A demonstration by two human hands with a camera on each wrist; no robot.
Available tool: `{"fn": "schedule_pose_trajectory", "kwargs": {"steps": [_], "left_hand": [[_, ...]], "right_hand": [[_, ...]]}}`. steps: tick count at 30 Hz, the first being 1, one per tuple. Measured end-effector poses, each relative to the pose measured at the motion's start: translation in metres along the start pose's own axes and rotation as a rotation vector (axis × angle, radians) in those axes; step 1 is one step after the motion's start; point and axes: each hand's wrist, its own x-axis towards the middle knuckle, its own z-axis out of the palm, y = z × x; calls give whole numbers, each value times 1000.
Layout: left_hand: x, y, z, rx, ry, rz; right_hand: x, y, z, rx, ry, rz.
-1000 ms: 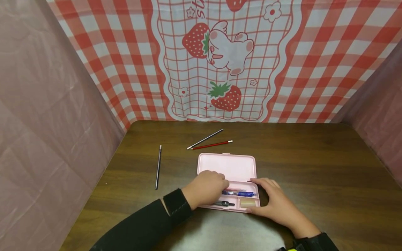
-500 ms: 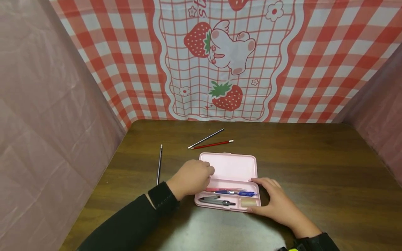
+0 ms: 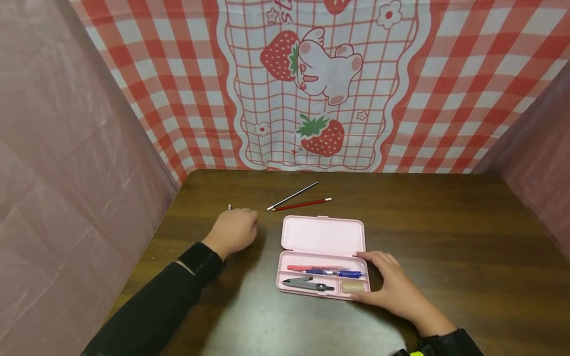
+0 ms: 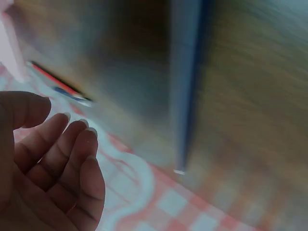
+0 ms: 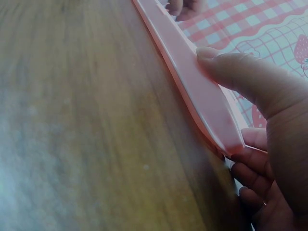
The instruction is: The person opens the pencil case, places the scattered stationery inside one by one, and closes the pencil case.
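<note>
An open pink pencil case lies on the table with its lid folded back. Inside are a red pen, a blue pen, a grey drawing compass and a tan eraser-like block. My right hand grips the case's right end, thumb at the front edge and fingers at the back. Over on the left, my left hand hovers with loosely bent fingers and holds nothing. Under it in the head view is a dark pencil, mostly hidden there except for its white end.
Behind the case, a red pencil and a silvery-blue pencil lie on the brown wooden table, their left ends close together. A red checked cloth hangs along the table's back edge, and pinkish fabric hangs at the sides.
My left hand has come out of the case and moved left and back, over the dark pencil. The compass and pens are now uncovered. My right hand keeps its place on the case.
</note>
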Motion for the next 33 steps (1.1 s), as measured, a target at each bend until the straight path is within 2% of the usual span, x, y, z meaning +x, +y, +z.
{"fn": "schedule_pose_trajectory", "kwargs": {"steps": [3, 7, 11, 15, 18, 23, 28, 33], "left_hand": [[-1, -14, 7, -4, -22, -73], [-8, -33, 9, -24, -73, -201], [-14, -44, 9, -59, -116, -310], [-15, -47, 10, -145, -127, -395], [-15, -46, 9, -221, -126, -444], [-16, -41, 6, -290, -143, -514], [-16, -34, 3, -302, -184, -545], [-16, -31, 4, -284, -190, -549]], "right_hand": [[-3, 1, -2, -2, 1, 8], [0, 0, -1, -2, -4, 6], [0, 0, 0, -2, -2, 1], [0, 2, 0, -2, 8, -13], [0, 2, 1, -3, 19, -19], [-2, 2, 2, -6, 18, -19], [-2, 1, 1, -6, 17, -16], [-2, 1, 1, -9, 18, -19]]}}
